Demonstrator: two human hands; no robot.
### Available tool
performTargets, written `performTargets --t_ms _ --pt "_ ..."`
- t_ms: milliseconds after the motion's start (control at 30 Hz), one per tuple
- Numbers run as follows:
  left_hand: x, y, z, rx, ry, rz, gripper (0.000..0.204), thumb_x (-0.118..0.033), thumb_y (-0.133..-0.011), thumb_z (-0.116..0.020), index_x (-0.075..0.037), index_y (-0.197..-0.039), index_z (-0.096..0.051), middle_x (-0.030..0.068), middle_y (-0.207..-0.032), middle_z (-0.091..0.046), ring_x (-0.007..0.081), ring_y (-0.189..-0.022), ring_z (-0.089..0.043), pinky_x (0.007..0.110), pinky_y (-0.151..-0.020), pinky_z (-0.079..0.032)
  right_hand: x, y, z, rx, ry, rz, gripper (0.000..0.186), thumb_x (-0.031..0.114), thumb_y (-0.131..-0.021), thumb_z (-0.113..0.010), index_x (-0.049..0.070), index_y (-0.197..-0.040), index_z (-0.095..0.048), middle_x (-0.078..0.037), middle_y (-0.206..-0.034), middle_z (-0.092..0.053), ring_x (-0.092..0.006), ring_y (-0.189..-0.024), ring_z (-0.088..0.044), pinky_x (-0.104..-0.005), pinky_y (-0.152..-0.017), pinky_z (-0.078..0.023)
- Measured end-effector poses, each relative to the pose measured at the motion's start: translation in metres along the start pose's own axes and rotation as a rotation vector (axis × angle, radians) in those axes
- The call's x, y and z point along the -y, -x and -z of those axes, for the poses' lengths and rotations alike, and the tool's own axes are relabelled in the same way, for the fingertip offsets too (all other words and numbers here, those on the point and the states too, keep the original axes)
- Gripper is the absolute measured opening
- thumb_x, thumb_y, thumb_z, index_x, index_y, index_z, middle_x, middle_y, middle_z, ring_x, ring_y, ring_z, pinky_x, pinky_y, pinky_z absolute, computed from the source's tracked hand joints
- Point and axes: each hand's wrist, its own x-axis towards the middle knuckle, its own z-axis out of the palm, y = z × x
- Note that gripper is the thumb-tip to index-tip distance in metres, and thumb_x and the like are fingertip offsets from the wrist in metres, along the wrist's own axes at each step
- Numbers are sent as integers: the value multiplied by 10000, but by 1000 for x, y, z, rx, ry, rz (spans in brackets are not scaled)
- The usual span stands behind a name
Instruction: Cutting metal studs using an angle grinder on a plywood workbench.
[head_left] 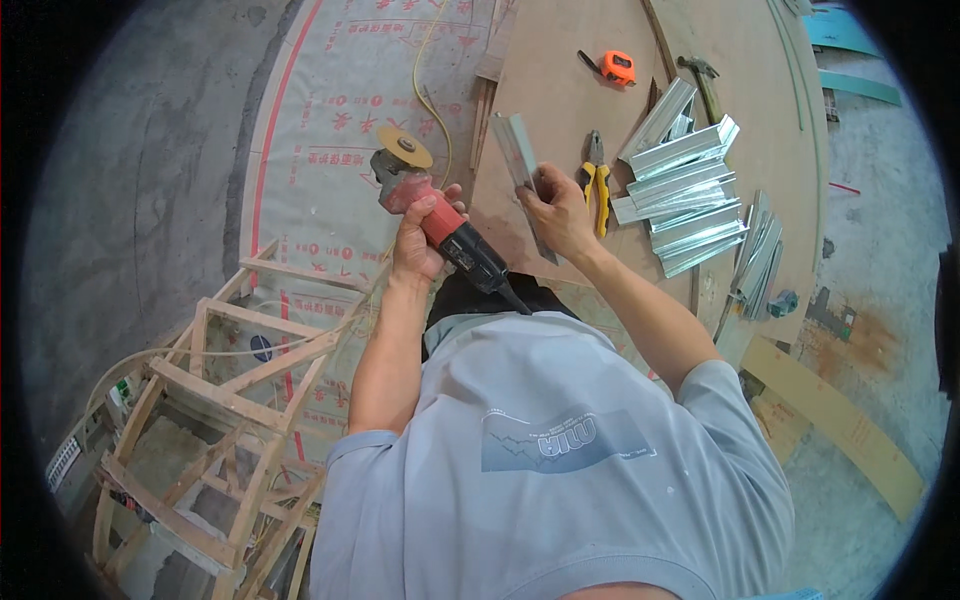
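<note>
Presently, from mid-view, we find the left hand [418,242] wrapped around a red-and-black angle grinder [440,225] with a yellow disc [418,150] at 11 o'clock. At 1 o'clock, we note the right hand [562,210] pinching a metal strip [517,155] between thumb and fingers. We record pliers [603,190] just beside that hand and silver channels [690,152] at 2 o'clock, both lying on the wooden board [540,60].

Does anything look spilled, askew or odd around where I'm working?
Yes: a rusty-brown stain marks the grey floor right of the wooden board, unlike the paler surface around it; its cause isn't clear. On the board, the silvery metal pieces lie askew, their ends unaligned.
</note>
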Motion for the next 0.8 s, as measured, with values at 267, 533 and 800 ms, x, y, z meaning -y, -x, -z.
performTargets --t_ms 267,533,800 --pt "-1 -8 11 -34 14 42 349 -195 -785 -752 -62 -1040 -555 139 -1093 -638 238 -907 -637 417 -836 -570 -22 -13 -26 4 219 -58 264 218 -963 -591 -25 -1063 -609 -101 -723 -532 -184 -667 -493 -333 -625 -420" --pt "-5 -37 19 -133 -34 216 431 -186 -793 -741 -21 -1091 -476 157 -941 -625 276 -818 -648 449 -743 -578 -52 -36 -33 104 305 -94 311 283 -983 -535 3 -1033 -660 -229 -796 -617 -362 -724 -597 -409 -676 -465" --pt "-3 -63 14 -128 -79 296 401 -181 -790 -744 -23 -1064 -497 158 -889 -638 268 -737 -662 414 -671 -591 -65 -37 -35 71 213 -101 311 290 -987 -549 12 -1058 -671 -170 -712 -571 -213 -644 -526 -379 -632 -439"
